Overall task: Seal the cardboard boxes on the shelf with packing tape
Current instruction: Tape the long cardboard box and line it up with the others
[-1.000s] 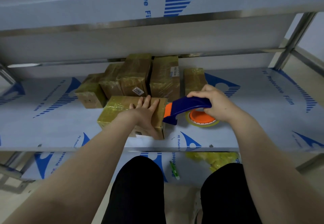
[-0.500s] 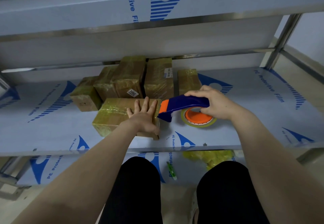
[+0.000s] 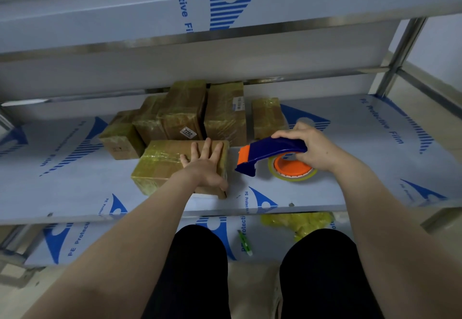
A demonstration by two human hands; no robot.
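A cardboard box (image 3: 160, 163) wrapped in yellowish tape lies near the front of the shelf (image 3: 75, 193). My left hand (image 3: 206, 166) lies flat on its right part with fingers spread. My right hand (image 3: 312, 147) grips the blue handle of a tape dispenser (image 3: 267, 152) with an orange roll hub. The dispenser stands on the shelf just right of the box, with a small gap between its orange tip and the box. Several more taped boxes (image 3: 225, 113) are stacked behind.
An upper shelf (image 3: 125, 16) overhangs closely. A lower shelf holds crumpled yellow tape waste (image 3: 297, 221) and a green pen-like tool (image 3: 243, 240). A steel post (image 3: 397, 56) stands at the right. My knees are below the shelf edge.
The dispenser's tip has drawn back a little to the right, away from the box's right end. My left hand stays flat on the box.
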